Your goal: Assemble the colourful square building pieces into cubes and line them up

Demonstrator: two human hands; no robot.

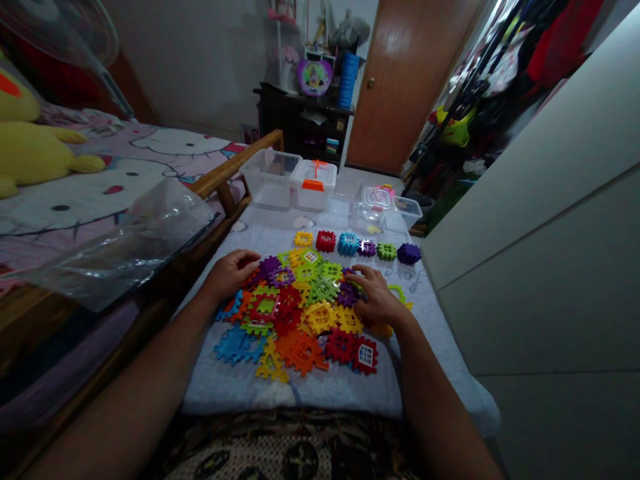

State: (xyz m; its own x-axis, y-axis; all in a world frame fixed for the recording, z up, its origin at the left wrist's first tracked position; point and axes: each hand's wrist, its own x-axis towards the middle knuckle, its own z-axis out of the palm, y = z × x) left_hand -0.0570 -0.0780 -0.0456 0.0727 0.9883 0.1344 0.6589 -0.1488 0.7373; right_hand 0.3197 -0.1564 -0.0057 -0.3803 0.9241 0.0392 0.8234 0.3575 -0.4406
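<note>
A spread pile of colourful plastic interlocking tiles (287, 307) with toothed edges lies on a cloth-covered table. My left hand (233, 273) rests at the pile's upper left, fingers slightly curved beside purple tiles (271, 268); its fingertips are partly hidden. On the right, my right hand (376, 295) reaches over the pile with fingers apart, touching or just above a dark purple tile (347, 294). Behind the pile stands a row of blocks or stacks: yellow (303, 239), red (326, 241), blue (349, 244), purple (367, 248), green (387, 251) and dark violet (409, 253).
Clear plastic boxes stand at the table's far end, among them a large bin (270, 180) and a box with an orange handle (314, 183). A wooden bed rail (240, 163) and a clear plastic bag (160, 233) flank the left; a pale cabinet (550, 233) borders the right.
</note>
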